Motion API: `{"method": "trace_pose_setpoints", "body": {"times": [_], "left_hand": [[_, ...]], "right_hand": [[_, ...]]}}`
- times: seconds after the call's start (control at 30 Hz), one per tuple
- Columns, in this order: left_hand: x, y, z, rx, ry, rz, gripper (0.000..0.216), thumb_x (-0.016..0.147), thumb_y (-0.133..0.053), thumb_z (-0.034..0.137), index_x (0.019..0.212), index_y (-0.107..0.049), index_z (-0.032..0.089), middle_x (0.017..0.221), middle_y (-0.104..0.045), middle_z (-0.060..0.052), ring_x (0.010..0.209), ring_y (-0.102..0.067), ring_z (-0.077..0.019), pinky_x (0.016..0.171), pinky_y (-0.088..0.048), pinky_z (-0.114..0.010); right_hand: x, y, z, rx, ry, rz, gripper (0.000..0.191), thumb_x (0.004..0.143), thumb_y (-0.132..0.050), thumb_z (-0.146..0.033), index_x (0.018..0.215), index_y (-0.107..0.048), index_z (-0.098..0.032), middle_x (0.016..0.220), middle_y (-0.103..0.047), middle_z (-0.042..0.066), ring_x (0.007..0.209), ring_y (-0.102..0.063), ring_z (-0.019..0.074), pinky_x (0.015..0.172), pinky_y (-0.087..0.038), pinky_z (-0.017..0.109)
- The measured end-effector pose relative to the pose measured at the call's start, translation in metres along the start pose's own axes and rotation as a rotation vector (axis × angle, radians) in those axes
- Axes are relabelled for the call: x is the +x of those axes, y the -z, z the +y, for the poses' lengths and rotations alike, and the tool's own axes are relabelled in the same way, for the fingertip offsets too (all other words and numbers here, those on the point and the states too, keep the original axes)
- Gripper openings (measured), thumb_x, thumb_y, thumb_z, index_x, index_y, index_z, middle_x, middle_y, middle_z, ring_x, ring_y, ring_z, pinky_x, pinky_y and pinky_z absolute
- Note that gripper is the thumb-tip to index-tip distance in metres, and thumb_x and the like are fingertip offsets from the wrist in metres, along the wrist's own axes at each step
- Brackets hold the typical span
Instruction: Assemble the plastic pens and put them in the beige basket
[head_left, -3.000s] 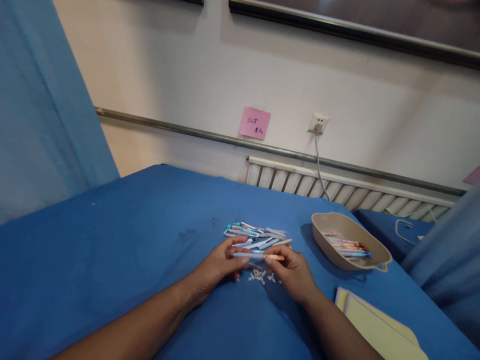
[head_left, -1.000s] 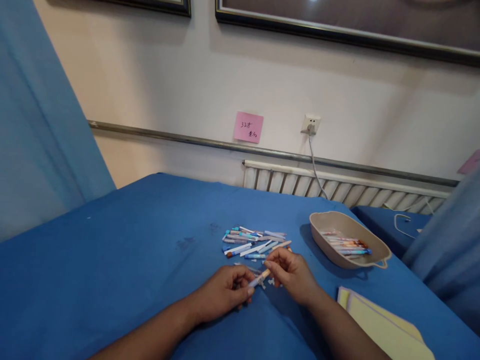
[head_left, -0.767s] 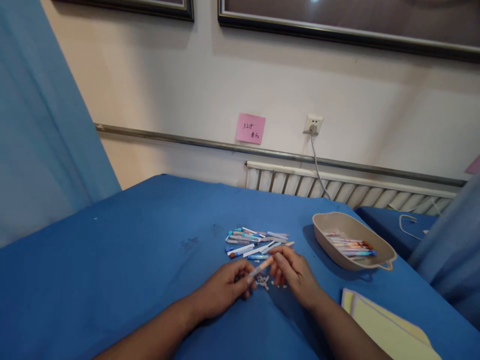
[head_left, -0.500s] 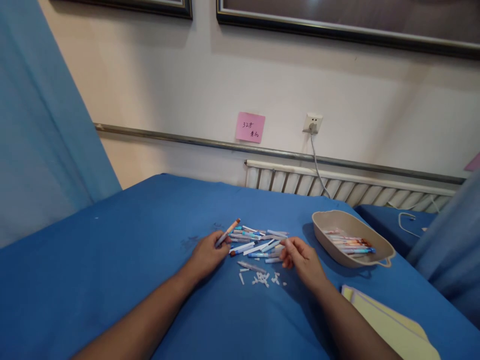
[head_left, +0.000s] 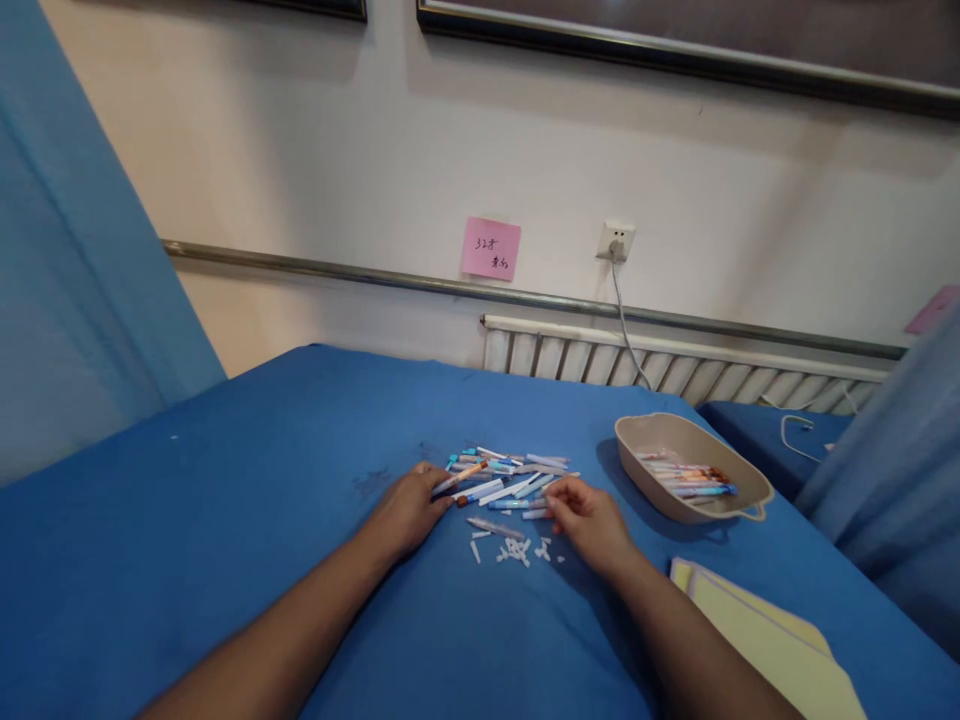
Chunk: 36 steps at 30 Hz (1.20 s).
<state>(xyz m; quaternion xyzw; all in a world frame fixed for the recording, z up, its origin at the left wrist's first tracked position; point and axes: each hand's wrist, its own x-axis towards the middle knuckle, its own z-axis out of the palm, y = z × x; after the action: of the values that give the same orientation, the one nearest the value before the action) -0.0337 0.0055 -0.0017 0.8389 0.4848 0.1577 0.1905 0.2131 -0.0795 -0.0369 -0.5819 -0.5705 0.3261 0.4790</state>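
My left hand (head_left: 407, 506) rests on the blue cloth at the left end of a pile of pens (head_left: 510, 472). Its fingers are closed on an orange-tipped pen (head_left: 462, 476) that lies low across the pile. My right hand (head_left: 590, 517) sits at the pile's right end with its fingers curled in a pinch beside a short blue-and-white pen (head_left: 536, 513); what it grips is hidden. Between the hands lie a clear pen tube (head_left: 491, 526) and several small white bits (head_left: 517, 550).
A beige oval tray (head_left: 654, 433) with several pens stands to the right. A yellow folder (head_left: 757, 640) lies at the near right. The blue-covered table (head_left: 247, 470) runs back to a wall with a radiator, a socket and a pink note. Blue curtains hang at both sides.
The hands held one pen together, then parted. My left hand carried the orange-tipped pen to the pile's left end and lowered it. My right hand moved to the pile's right end.
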Motion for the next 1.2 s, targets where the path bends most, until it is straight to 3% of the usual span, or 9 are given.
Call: {"method": "trace_pose_setpoints", "body": {"times": [0.13, 0.2, 0.4, 0.67, 0.83, 0.97, 1.2], "left_hand": [[0.0, 0.002, 0.0, -0.06, -0.02, -0.049, 0.028, 0.079, -0.055, 0.039, 0.099, -0.067, 0.023, 0.096, -0.066, -0.004, 0.089, -0.059, -0.0218, 0.075, -0.039, -0.026], [-0.001, 0.003, -0.001, -0.097, -0.026, -0.059, 0.027, 0.078, -0.056, 0.036, 0.098, -0.067, 0.022, 0.095, -0.067, -0.003, 0.088, -0.059, -0.0216, 0.074, -0.038, -0.026], [-0.001, 0.002, -0.004, -0.159, 0.049, -0.052, 0.027, 0.072, -0.059, 0.038, 0.09, -0.065, 0.019, 0.084, -0.067, -0.001, 0.079, -0.058, -0.0208, 0.066, -0.037, -0.024], [-0.007, 0.006, 0.008, -0.268, 0.033, -0.078, 0.023, 0.074, -0.056, 0.038, 0.083, -0.063, 0.018, 0.079, -0.063, 0.001, 0.077, -0.055, -0.0185, 0.066, -0.036, -0.023], [-0.016, -0.008, 0.019, -0.344, 0.009, -0.157, 0.019, 0.073, -0.056, 0.032, 0.083, -0.062, 0.017, 0.076, -0.061, 0.002, 0.074, -0.054, -0.0169, 0.063, -0.036, -0.021], [-0.02, -0.019, 0.023, -0.353, -0.024, -0.147, 0.018, 0.074, -0.056, 0.03, 0.086, -0.062, 0.018, 0.079, -0.064, 0.002, 0.076, -0.056, -0.017, 0.065, -0.036, -0.022], [-0.022, -0.008, 0.03, -0.363, -0.045, -0.19, 0.025, 0.077, -0.054, 0.035, 0.092, -0.064, 0.018, 0.088, -0.066, 0.0, 0.082, -0.057, -0.0179, 0.07, -0.038, -0.022]], "right_hand": [[-0.016, -0.027, -0.028, -0.357, 0.316, -0.151, 0.017, 0.084, -0.051, -0.022, 0.093, -0.065, -0.022, 0.087, -0.064, 0.003, 0.082, -0.059, 0.0173, 0.075, -0.044, 0.028], [-0.021, -0.038, -0.04, -0.499, 0.375, -0.222, 0.023, 0.085, -0.051, -0.021, 0.105, -0.063, -0.024, 0.096, -0.063, 0.004, 0.09, -0.058, 0.0184, 0.08, -0.043, 0.029], [-0.021, -0.06, -0.053, -0.783, 0.346, -0.365, 0.022, 0.086, -0.052, -0.025, 0.105, -0.063, -0.025, 0.096, -0.063, 0.005, 0.091, -0.057, 0.0206, 0.077, -0.043, 0.029], [-0.027, -0.056, -0.056, -0.924, 0.354, -0.387, 0.028, 0.082, -0.043, -0.008, 0.1, -0.062, -0.018, 0.096, -0.063, 0.009, 0.09, -0.058, 0.0225, 0.077, -0.043, 0.032], [-0.028, -0.056, -0.052, -1.013, 0.337, -0.381, 0.025, 0.077, -0.046, -0.006, 0.095, -0.062, -0.013, 0.092, -0.064, 0.012, 0.087, -0.059, 0.0254, 0.077, -0.043, 0.034], [-0.026, -0.046, -0.046, -0.889, 0.324, -0.342, 0.024, 0.08, -0.043, -0.007, 0.091, -0.062, -0.014, 0.091, -0.065, 0.011, 0.087, -0.059, 0.0237, 0.077, -0.042, 0.033], [-0.009, -0.01, -0.035, -0.263, 0.229, -0.121, 0.017, 0.085, -0.047, -0.025, 0.082, -0.062, -0.019, 0.08, -0.062, 0.003, 0.077, -0.057, 0.0169, 0.07, -0.041, 0.026]]}}
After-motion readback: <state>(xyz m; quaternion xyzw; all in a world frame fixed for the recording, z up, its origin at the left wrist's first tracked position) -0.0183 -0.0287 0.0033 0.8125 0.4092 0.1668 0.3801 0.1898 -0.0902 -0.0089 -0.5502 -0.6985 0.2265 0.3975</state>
